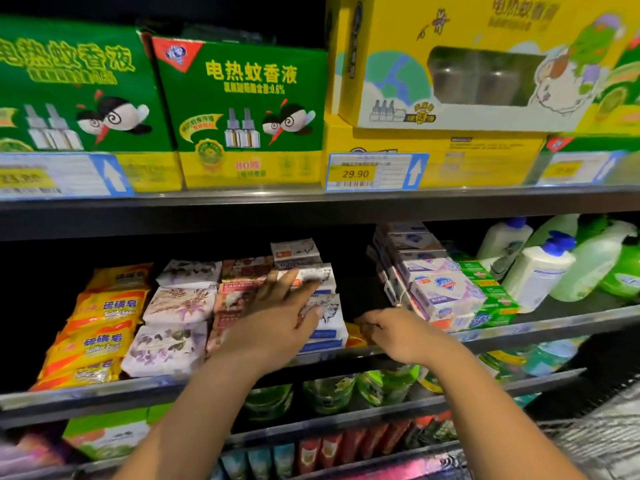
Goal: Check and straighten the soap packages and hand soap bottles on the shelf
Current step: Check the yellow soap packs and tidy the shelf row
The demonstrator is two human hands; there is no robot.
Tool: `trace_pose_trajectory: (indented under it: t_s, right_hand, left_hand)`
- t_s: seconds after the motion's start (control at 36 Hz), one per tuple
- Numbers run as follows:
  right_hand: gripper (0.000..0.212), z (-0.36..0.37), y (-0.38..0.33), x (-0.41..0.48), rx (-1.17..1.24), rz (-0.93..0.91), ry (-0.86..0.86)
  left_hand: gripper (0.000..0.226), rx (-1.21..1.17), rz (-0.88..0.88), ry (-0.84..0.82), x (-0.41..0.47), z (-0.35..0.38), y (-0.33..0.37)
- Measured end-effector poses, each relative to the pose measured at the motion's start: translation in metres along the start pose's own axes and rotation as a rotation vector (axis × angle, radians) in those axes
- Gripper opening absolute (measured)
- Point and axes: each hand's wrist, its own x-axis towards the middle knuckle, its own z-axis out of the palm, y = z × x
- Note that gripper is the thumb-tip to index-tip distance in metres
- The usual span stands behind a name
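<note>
Bracing the stack while I deal with a stray packet.
My left hand [277, 317] lies open, fingers spread, on the white paper-wrapped soap packages with blue bands [323, 308], probably to keep them from sliding off the dark metal shelf [571, 318]. My right hand [394, 336] curls over a small orange soap packet [355, 338] loose in the gap beside them; I cannot tell if it grips. The white hand soap bottles with blue pumps [535, 271] lean far right.
</note>
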Motion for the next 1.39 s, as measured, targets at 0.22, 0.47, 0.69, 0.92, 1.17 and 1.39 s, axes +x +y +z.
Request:
trace_pose_trajectory:
  t_s: [0.22, 0.47, 0.69, 0.92, 1.17, 1.39]
  right_hand:
    - [0.025, -0.037, -0.047, 0.0, 0.145, 0.003, 0.393]
    - [0.026, -0.038, -0.172, 0.023, -0.002, -0.238, 0.234]
    - [0.027, 0.019, -0.283, 0.073, -0.026, -0.453, 0.013]
    - [0.034, 0.051, -0.334, 0.128, -0.008, -0.512, -0.059]
    - [0.059, 0.068, -0.332, 0.165, 0.142, -0.395, -0.158]
    - [0.057, 0.072, -0.349, 0.163, -0.209, -0.483, -0.021]
  left_hand:
    - [0.056, 0.041, 0.034, 0.134, -0.011, -0.014, -0.014]
    - [0.033, 0.294, -0.127, 0.494, -0.076, -0.048, -0.127]
    - [0.052, 0.333, -0.496, 0.265, -0.13, -0.069, -0.216]
    - [0.085, 0.326, -0.45, 0.051, -0.123, -0.079, -0.231]
    - [0.061, 0.275, -0.443, 0.173, -0.133, -0.085, -0.25]
    - [0.044, -0.138, -0.535, 0.365, -0.14, -0.063, -0.267]
